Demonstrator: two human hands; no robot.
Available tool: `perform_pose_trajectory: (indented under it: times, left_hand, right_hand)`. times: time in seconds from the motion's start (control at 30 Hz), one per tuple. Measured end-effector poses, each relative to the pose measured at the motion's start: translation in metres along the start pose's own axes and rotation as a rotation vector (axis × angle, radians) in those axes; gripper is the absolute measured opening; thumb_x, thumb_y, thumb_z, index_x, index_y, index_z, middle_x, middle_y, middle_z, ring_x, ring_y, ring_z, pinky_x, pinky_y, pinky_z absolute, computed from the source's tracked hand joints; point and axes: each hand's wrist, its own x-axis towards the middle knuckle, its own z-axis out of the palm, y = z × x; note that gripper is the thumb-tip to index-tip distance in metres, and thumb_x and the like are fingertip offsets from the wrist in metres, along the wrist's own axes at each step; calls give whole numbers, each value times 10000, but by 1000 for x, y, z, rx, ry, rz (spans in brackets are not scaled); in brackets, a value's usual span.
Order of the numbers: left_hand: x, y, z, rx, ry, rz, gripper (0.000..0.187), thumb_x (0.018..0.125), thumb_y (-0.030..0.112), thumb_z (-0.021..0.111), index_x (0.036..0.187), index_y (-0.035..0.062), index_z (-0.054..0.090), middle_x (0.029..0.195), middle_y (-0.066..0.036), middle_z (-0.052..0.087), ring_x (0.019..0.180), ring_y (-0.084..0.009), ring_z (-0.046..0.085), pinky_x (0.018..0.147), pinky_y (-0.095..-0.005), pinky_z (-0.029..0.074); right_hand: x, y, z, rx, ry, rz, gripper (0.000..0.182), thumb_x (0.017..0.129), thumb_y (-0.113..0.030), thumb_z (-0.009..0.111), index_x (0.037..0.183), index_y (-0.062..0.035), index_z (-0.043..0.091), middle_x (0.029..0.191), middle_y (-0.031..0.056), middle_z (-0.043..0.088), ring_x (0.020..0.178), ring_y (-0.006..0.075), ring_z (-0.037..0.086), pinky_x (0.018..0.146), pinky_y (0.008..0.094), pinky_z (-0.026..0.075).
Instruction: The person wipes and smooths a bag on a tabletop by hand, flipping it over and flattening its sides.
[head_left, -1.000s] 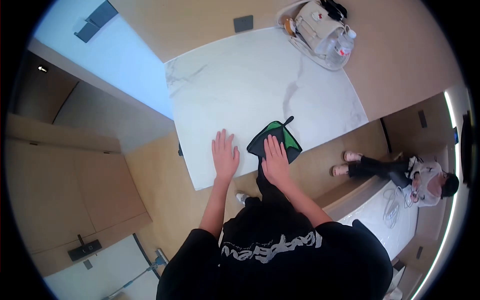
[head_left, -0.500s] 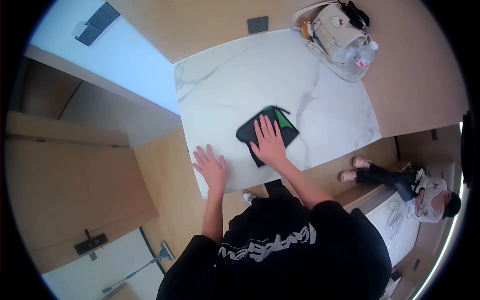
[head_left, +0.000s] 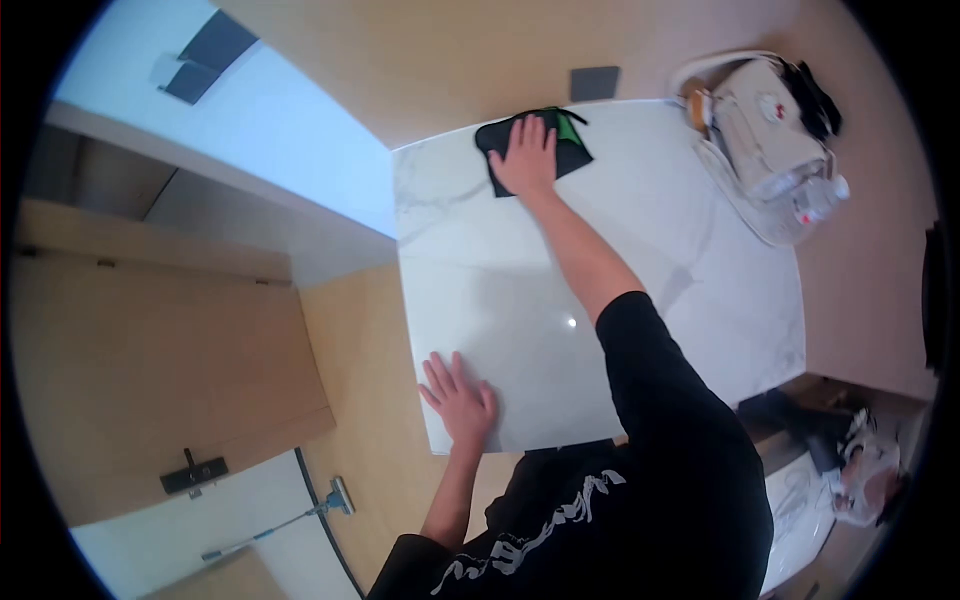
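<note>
My right hand (head_left: 527, 165) lies flat on a dark cloth (head_left: 573, 158) at the far edge of the marble-patterned white table (head_left: 470, 250). The fingers are stretched out and press the cloth from above, covering its middle. A green patch and a dark loop show at the cloth's upper right corner. Close to the table's near left corner, my left hand (head_left: 461, 406) rests palm down on the bare tabletop, fingers spread, holding nothing.
On the table's far right lie a cream bag (head_left: 765, 130) and a clear plastic bottle (head_left: 818, 199). A wall with a grey socket plate (head_left: 594, 84) borders the far edge. A floor mop (head_left: 338, 495) is at lower left. Another person (head_left: 865, 480) is at lower right.
My right hand has slid the cloth away from me, from the table's middle to its far edge. The left hand stays on the near left corner. The view has shifted.
</note>
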Motion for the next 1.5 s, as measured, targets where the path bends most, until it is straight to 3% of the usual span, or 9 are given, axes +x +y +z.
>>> perform_pose_trajectory:
  times: [0.17, 0.33, 0.73, 0.87, 1.0, 1.1, 1.23, 1.4, 1.5]
  left_hand:
    - [-1, 2, -5, -65, -23, -6, 692, 843, 295, 548, 1452, 35, 349, 1559, -255, 185, 1458, -438, 125, 1126, -647, 95]
    - [-5, 0, -7, -109, 21, 35, 660, 868, 291, 550, 1446, 33, 360, 1554, -256, 194, 1458, -433, 129, 1126, -647, 97]
    - [-9, -13, 22, -189, 234, 125, 599, 880, 282, 565, 1406, 31, 428, 1528, -258, 260, 1440, -443, 172, 1118, -657, 114]
    - [-16, -22, 18, -339, 246, 170, 486, 866, 220, 598, 1308, 44, 499, 1441, -229, 392, 1394, -412, 279, 1116, -623, 171]
    - [-54, -15, 1, -699, 106, 259, 353, 857, 134, 606, 1190, 29, 555, 1321, -206, 491, 1265, -381, 433, 1078, -512, 316]
    - [-96, 4, -5, -752, 166, 399, 356, 849, 71, 615, 1195, 4, 562, 1295, -214, 495, 1199, -384, 468, 1020, -441, 381]
    - [-125, 25, -15, -687, 103, 485, 503, 855, 59, 605, 1338, 8, 474, 1362, -218, 452, 1232, -389, 448, 1038, -461, 371]
    - [-120, 24, -18, -566, 103, 526, 574, 816, 141, 638, 1356, 33, 477, 1409, -191, 445, 1255, -368, 442, 1027, -469, 369]
    - [-123, 10, -17, -332, 52, 541, 598, 806, 181, 654, 1362, 44, 482, 1412, -160, 457, 1209, -342, 469, 976, -456, 385]
  right_hand:
    - [3, 7, 10, -6, -20, -33, 707, 907, -395, 478, 1463, 20, 340, 1554, 201, 275, 1458, 318, 213, 1186, 507, 122]
    - [-57, 13, -9, -4, 14, -146, 660, 902, -318, 497, 1444, 35, 361, 1542, 176, 315, 1446, 276, 259, 1188, 460, 171]
    - [-350, -12, -102, 123, 33, -210, 656, 845, -232, 555, 1394, 89, 395, 1487, 232, 366, 1424, 328, 290, 1178, 488, 198]
    - [-431, -16, -131, 190, -78, -147, 670, 830, -175, 556, 1421, 72, 358, 1512, 225, 325, 1437, 340, 262, 1172, 504, 194]
    - [-449, -17, -129, 204, -31, -126, 677, 835, -194, 564, 1425, 66, 356, 1518, 223, 316, 1439, 341, 258, 1169, 509, 195]
    - [-442, -16, -124, 183, -24, -128, 698, 842, -253, 585, 1431, 46, 360, 1528, 210, 306, 1446, 322, 252, 1166, 511, 197]
    - [-424, 0, -113, 154, -21, -198, 692, 852, -289, 575, 1446, -1, 368, 1543, 180, 301, 1453, 306, 245, 1173, 501, 181]
    - [-397, 24, -130, 286, -207, -248, 720, 819, -316, 641, 1436, -30, 403, 1551, 177, 292, 1457, 310, 235, 1177, 477, 193]
    - [-391, 38, -137, 569, -165, -255, 594, 785, -280, 711, 1292, -6, 565, 1446, 192, 453, 1387, 332, 365, 1143, 447, 291]
